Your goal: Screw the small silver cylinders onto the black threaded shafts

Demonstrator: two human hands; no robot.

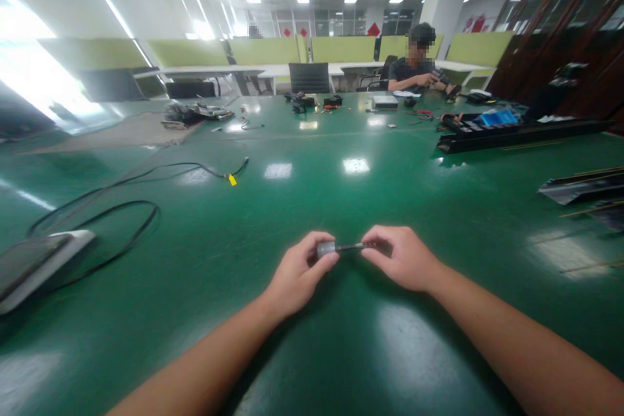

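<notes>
Between the thumb and fingers of my left hand [303, 271] is a small grey cylinder [326, 249], lying sideways. A thin dark rod [348, 247] runs from its right end across to my right hand [402, 257], which pinches the rod's far end. That end looks ridged, but the fingers partly hide it. The exact kind of tool or part is too small to make out. Both hands are closed and held low over the green tabletop [312, 201], near its middle.
At left lie a black cable [141, 172] with a yellow tag [233, 179] and a white-edged device [46, 266]. Dark metal rails [517, 136] and a blue packet [500, 118] are at right. Across the table, a person [416, 68] sits handling something dark.
</notes>
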